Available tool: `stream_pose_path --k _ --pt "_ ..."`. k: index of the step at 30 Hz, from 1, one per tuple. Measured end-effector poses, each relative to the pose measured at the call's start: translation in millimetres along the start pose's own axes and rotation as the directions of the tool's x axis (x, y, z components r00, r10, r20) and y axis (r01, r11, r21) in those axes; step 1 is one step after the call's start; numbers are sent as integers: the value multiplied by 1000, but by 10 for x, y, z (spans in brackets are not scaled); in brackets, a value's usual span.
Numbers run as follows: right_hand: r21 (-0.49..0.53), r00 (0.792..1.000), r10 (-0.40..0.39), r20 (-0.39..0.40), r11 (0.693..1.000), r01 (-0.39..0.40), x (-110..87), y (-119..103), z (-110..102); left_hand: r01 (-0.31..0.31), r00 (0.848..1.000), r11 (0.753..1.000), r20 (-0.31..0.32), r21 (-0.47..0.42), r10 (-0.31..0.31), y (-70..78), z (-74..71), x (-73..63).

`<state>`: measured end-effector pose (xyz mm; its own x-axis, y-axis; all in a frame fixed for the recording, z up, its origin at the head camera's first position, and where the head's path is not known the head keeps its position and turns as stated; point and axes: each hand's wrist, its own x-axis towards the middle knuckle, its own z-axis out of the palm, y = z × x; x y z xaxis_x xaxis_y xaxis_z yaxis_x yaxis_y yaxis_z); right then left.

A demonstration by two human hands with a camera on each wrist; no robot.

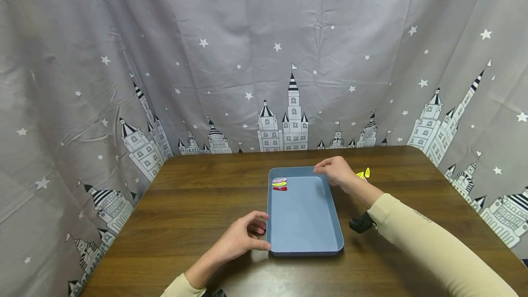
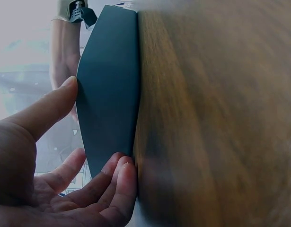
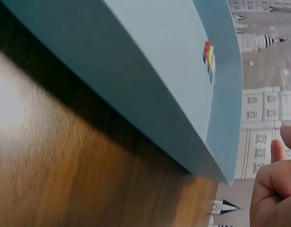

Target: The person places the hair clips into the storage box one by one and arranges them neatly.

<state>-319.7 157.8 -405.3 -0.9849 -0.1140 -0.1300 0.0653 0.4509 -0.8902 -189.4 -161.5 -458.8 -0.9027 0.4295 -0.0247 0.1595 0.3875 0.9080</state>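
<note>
A shallow blue-grey tray (image 1: 303,214) lies on the wooden table. In its far left corner three snap hair clips sit in a stack of rows: a pink clip (image 1: 279,180), a yellow clip (image 1: 279,184) and a red clip (image 1: 280,189). My left hand (image 1: 243,237) rests against the tray's left side, thumb at the rim and relaxed fingers along the outer wall (image 2: 107,85). Over the tray's far right corner is my right hand (image 1: 339,172), its fingers bent together; whether a clip is between the fingertips is hidden.
More hair clips, among them a yellow clip (image 1: 367,172), lie on the table (image 1: 206,196) to the right of the tray, partly behind the right wrist. A grey curtain (image 1: 231,58) with castles and stars hangs behind the table's far edge.
</note>
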Motion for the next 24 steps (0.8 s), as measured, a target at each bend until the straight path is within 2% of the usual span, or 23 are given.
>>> stream_pose_path --k 8,18,24 --pt "-20 999 1 -40 1000 -2 -10 74 -218 -5 1000 1000 -2 4 5 -3 2 -2" --pt "55 999 2 -43 998 0 -41 208 -448 -6 1000 1000 -8 18 6 -4 3 2" --pt "52 995 29 -92 998 -24 -63 282 -557 -5 1000 1000 -7 18 5 -10 1 4"
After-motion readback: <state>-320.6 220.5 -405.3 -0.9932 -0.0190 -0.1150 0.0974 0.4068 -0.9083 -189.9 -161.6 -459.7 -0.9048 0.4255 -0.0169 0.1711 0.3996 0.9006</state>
